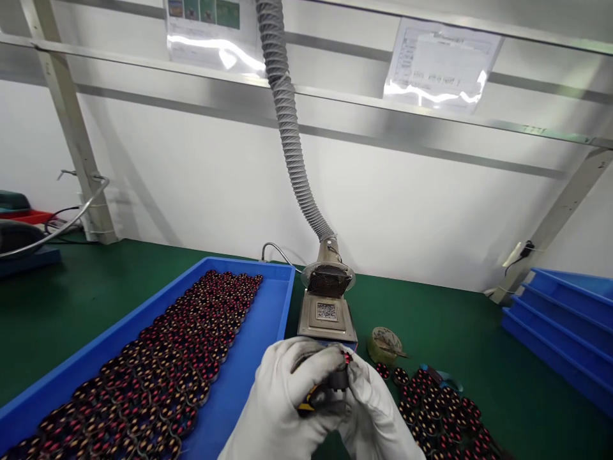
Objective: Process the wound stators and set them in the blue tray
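Note:
Both hands wear white gloves and meet at the lower middle, in front of the small metal device. My left hand (292,390) is closed around a dark object with a yellow patch (307,404); its kind is mostly hidden by the fingers. My right hand (371,396) pinches a small round black part with red spots (348,359) against the top of that object. Dark smudges mark the left glove's fingers. Just right of my right hand lies a loose pile of similar round black parts (438,409) with red and tan spots.
A blue tray (268,300) on the left holds rows of the round parts. Behind the hands stands a metal heating device (328,313) under a grey hose (292,128). A small round tin (384,345), a blue-handled tool (443,378) and stacked blue trays (560,326) are at right.

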Demonstrator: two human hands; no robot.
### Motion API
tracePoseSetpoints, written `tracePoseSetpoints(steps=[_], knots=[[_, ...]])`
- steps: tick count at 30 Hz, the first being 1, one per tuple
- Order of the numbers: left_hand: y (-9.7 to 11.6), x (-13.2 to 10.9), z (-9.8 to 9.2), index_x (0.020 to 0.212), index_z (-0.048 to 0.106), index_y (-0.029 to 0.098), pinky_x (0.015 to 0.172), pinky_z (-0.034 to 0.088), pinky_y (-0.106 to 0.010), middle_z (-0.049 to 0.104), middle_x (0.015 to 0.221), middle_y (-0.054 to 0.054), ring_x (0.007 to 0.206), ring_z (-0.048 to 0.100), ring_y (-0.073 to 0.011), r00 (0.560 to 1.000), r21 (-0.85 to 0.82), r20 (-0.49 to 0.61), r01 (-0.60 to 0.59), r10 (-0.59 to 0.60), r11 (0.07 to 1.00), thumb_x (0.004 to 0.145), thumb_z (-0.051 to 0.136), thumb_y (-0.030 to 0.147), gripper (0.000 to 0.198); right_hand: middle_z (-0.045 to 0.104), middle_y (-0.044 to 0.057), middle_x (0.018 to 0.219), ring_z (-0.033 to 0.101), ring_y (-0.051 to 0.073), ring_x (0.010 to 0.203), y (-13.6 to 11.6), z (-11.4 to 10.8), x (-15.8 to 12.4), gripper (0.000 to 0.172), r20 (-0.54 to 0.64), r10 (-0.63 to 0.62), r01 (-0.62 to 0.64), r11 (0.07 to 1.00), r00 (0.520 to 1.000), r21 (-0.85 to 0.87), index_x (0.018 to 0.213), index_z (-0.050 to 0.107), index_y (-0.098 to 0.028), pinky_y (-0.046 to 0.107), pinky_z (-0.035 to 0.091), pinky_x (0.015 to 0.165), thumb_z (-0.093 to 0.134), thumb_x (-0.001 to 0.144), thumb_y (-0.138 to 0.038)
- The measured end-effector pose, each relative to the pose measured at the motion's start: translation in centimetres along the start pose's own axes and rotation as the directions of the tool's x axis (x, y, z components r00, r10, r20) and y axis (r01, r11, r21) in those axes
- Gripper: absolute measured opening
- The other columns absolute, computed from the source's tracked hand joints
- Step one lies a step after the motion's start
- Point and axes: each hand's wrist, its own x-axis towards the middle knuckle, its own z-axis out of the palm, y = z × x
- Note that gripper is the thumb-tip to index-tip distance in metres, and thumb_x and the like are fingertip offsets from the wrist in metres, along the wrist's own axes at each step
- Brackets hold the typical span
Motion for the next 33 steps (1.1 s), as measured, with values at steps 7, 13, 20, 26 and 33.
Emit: tracePoseSetpoints(steps=[7,13,20,26,33], knots=[[-0.2,-0.1,-0.1,0.097,0.055,0.028,0.085,0.043,-0.027,0.063,0.092,0.003,0.093,0.056,-0.0162,0.996,-0.234,-0.076,0.021,-0.040,0.972,0.084,0.045,0.014,0.021,0.068,0.003,0.080,0.064,0.015,0.066,0.7,2.4,-1.5,0.035,-0.005,0.021,-0.020,0.985,1.000,0.170,0.089,0.065,-0.019,0.031,0.054,0.065,0.080,0.058,-0.027],[0.3,-0.2,-1.4,0.101,0.059,0.033,0.088,0.043,-0.024,0.061,0.107,0.004,0.101,0.055,-0.0174,0.890,-0.382,-0.071,0.394,-0.451,0.836,0.085,0.052,0.028,0.017,0.069,0.005,0.079,0.065,0.017,0.066,0.1,3.0,-2.0,0.040,0.069,0.036,-0.050,0.976,0.997,0.213,0.093,0.065,-0.020,0.027,0.052,0.057,0.078,0.060,-0.037],[0.2,0.2,-0.2,0.114,0.056,0.037,0.091,0.041,-0.022,0.062,0.111,0.003,0.103,0.055,-0.0172,0.990,-0.403,0.028,0.138,-0.138,0.905,0.076,0.068,0.027,0.041,0.069,0.004,0.084,0.064,0.016,0.075,0.5,3.0,-1.8,0.023,-0.015,-0.016,0.019,0.979,1.000,0.202,0.085,0.067,-0.020,0.029,0.052,0.070,0.072,0.069,-0.035],[0.4,0.2,0.1,0.075,0.069,0.029,0.072,0.049,-0.015,0.068,0.077,0.006,0.075,0.063,-0.0125,0.886,-0.634,-0.184,0.223,-0.425,0.740,0.075,0.060,0.011,0.021,0.069,0.003,0.071,0.064,0.015,0.060,0.8,2.9,-1.5,0.033,-0.036,0.052,-0.044,0.982,0.998,0.182,0.082,0.067,-0.018,0.026,0.052,0.055,0.082,0.054,-0.027],[0.8,0.9,-0.9,0.085,0.071,0.027,0.077,0.049,-0.018,0.069,0.092,-0.001,0.087,0.062,-0.0186,0.854,-0.653,0.064,0.427,-0.517,0.625,0.066,0.070,0.019,0.020,0.071,0.003,0.080,0.065,0.014,0.069,0.1,4.3,-2.1,0.028,-0.038,0.014,-0.005,0.972,0.999,0.234,0.088,0.069,-0.020,0.025,0.051,0.068,0.079,0.062,-0.026]])
